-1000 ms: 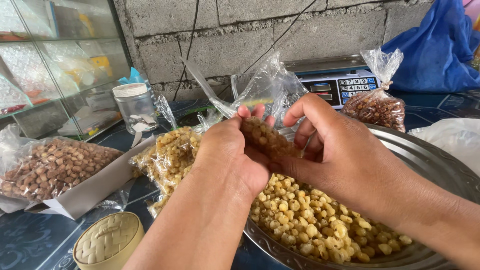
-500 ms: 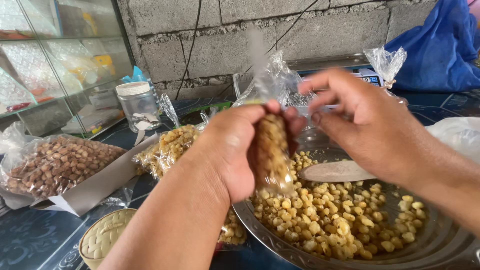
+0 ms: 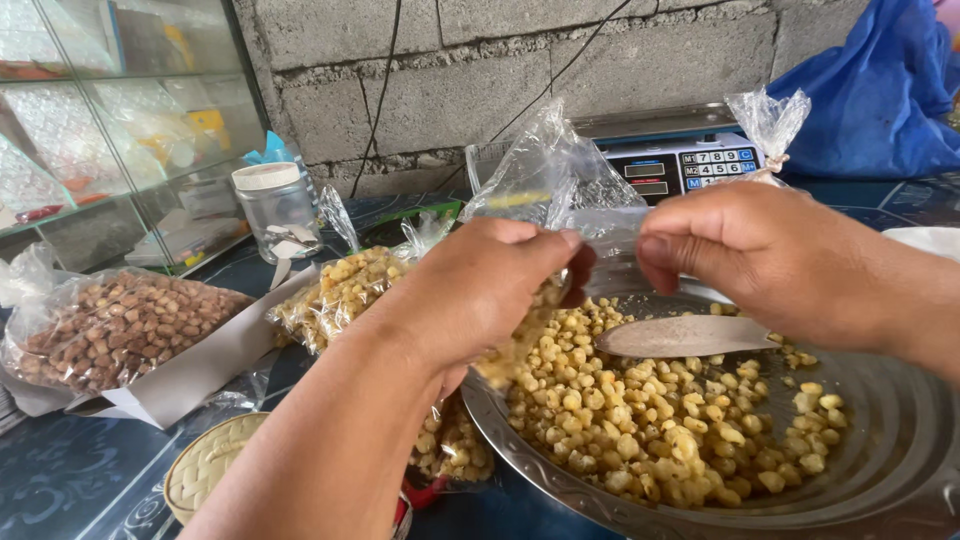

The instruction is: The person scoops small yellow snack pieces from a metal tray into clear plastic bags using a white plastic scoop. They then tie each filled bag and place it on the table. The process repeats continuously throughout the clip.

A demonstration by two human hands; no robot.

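Kernels (image 3: 650,410) in metal tray (image 3: 880,480), scale (image 3: 680,160) behind, bagged nuts (image 3: 110,330) left

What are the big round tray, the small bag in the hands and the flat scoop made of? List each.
Tray: seemingly steel, dull silver sheen.
Small bag: thin clear plastic, crinkled, glossy.
Scoop: smooth and pale; wood or plastic, unclear.

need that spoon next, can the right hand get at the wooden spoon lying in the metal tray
Probably yes. The wooden spoon lies uncovered on the snack pieces in the metal tray, just below the right hand, nothing between them. But that hand is pinching the clear bag and must release it first.
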